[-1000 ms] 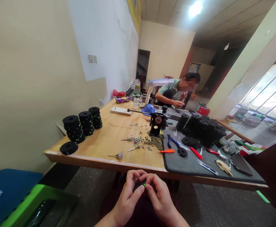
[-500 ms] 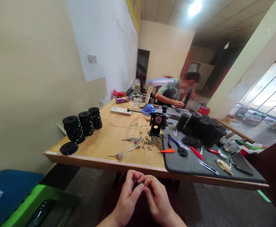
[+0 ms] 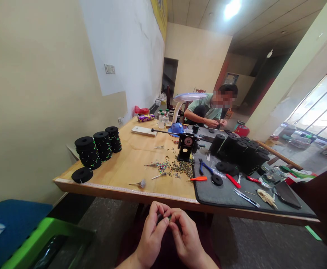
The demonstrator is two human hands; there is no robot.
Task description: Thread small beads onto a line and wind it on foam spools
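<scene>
My left hand [image 3: 153, 233] and my right hand [image 3: 185, 232] meet in front of the table's near edge, fingers curled and fingertips touching. Between them shows a small dark thing with a bit of green; its kind is mostly hidden by my fingers. Both hands pinch at it. Beyond them on the wooden table [image 3: 110, 173] lie a heap of small brass-coloured pieces [image 3: 184, 166], a patch of multicoloured beads [image 3: 162, 166] and a tuft of thin bristles [image 3: 141, 183]. Behind the heap stands a small black hand-cranked device [image 3: 186, 146].
Black foam spools [image 3: 84, 153] stand stacked at left, more black spools [image 3: 230, 147] at right. The grey mat [image 3: 222, 196] carries blue-handled pliers [image 3: 205, 167], an orange-handled tool [image 3: 198, 179] and tweezers [image 3: 246, 198]. A lamp [image 3: 177, 112] stands farther back. Across the table a person [image 3: 205, 110] bends over their hands.
My hands stay almost in the same place, fingers barely shifting. The other person's head has tilted down and their hands have moved slightly apart.
</scene>
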